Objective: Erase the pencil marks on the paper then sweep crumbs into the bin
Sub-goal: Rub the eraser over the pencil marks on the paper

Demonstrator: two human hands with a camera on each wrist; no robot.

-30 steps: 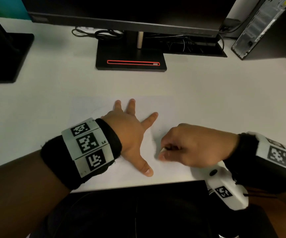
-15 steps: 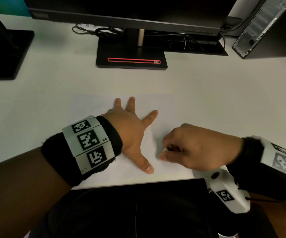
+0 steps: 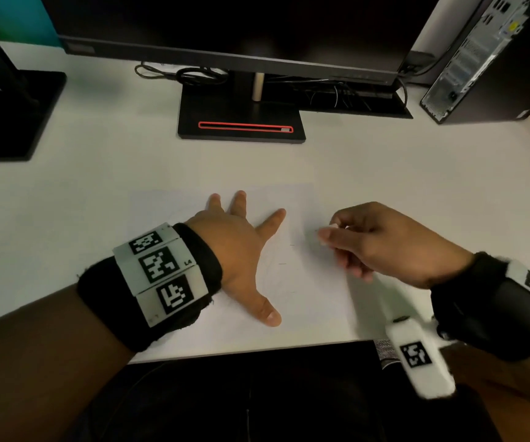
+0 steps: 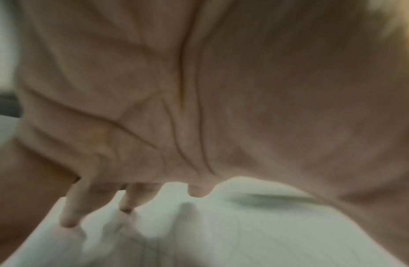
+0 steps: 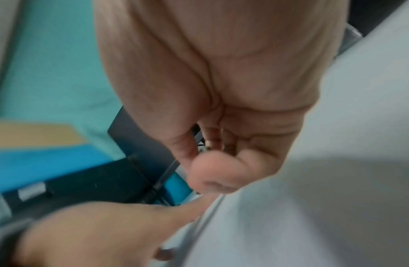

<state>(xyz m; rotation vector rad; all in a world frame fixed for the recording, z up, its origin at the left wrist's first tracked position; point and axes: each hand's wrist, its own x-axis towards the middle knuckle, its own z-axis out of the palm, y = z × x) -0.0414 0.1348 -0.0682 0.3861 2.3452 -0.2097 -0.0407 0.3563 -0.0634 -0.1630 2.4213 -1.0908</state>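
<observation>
**Q:** Where did the paper [image 3: 308, 282] lie relative to the hands?

**A:** It lay flat on the white counter [image 3: 384, 167], near the front edge. The left hand [image 3: 235, 250] rested on its left part, palm down, fingers straight and spread. The right hand [image 3: 381, 240] was over its right part with fingers curled, pinching a small white piece [image 3: 333, 225], apparently an eraser, between thumb and forefinger. Faint pencil marks [image 3: 284, 263] lay between the two hands.

**Q:** What did one view show that another did not?

**A:** The left wrist view showed the left hand's fingertips [image 4: 68, 221] touching the sheet, though blurred. The right wrist view showed the right thumb [image 5: 212, 173] curled inward; the pinched piece itself was not clear there. Only the head view showed the monitor stand [image 3: 241, 122] at the far side, the computer tower [image 3: 486, 52] at far right, and the cables [image 3: 190, 73].

**Q:** Could any writing be read?

**A:** The wristband tags [image 3: 158, 269] bore black-and-white square codes; small characters beside one were too small to read reliably.
</observation>
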